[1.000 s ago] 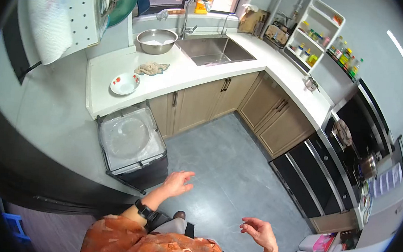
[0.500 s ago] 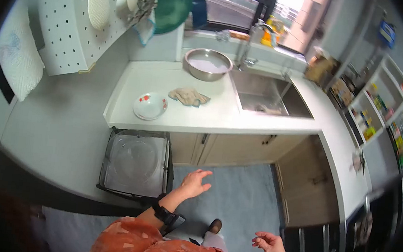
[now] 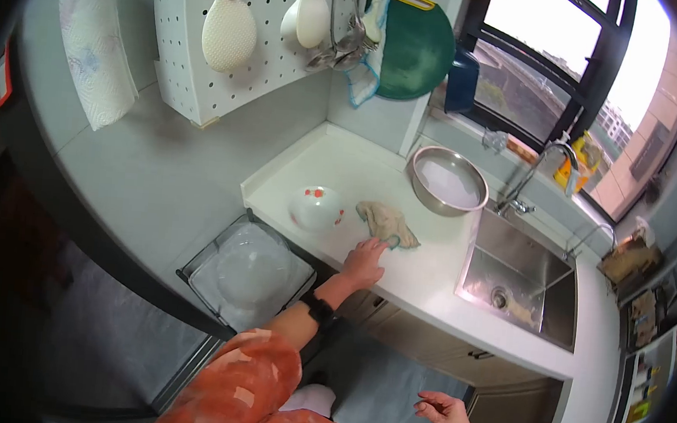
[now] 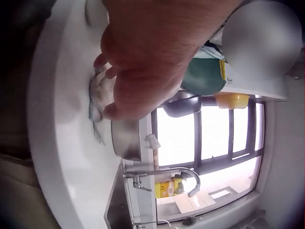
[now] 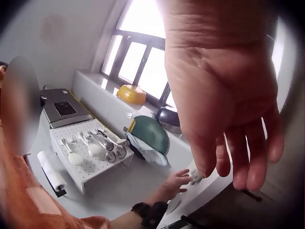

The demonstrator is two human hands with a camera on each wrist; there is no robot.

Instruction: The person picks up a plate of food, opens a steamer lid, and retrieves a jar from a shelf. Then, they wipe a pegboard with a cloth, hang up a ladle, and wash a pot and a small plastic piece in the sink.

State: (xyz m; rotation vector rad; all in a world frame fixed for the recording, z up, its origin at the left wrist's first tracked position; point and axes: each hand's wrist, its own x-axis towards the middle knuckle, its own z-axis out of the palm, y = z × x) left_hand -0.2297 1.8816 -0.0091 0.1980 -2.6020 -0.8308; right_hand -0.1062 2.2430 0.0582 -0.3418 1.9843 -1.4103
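My left hand (image 3: pixel 364 263) reaches over the counter's front edge, its fingertips right at the near edge of a crumpled beige cloth (image 3: pixel 388 220) with blue-green trim. In the right wrist view the left hand (image 5: pixel 174 185) has its fingers spread toward that cloth. A white bowl with red marks (image 3: pixel 310 213) stands left of the cloth. Behind the cloth is a round steel basin (image 3: pixel 437 200) with something pale inside. Low in front of my body, my right hand (image 3: pixel 445 417) hangs with fingers loosely bent, holding nothing.
Right of the basin lies a steel sink (image 3: pixel 509 261) with a tall faucet (image 3: pixel 545 168). Below the counter's left end stands a bin with a clear liner (image 3: pixel 250 272). Spoons and ladles hang from a white pegboard (image 3: pixel 236 96) overhead.
The view has turned left and come closer to the counter. My left hand has moved from above the floor up to the cloth's edge. The right hand stays low, fingers loosely bent.
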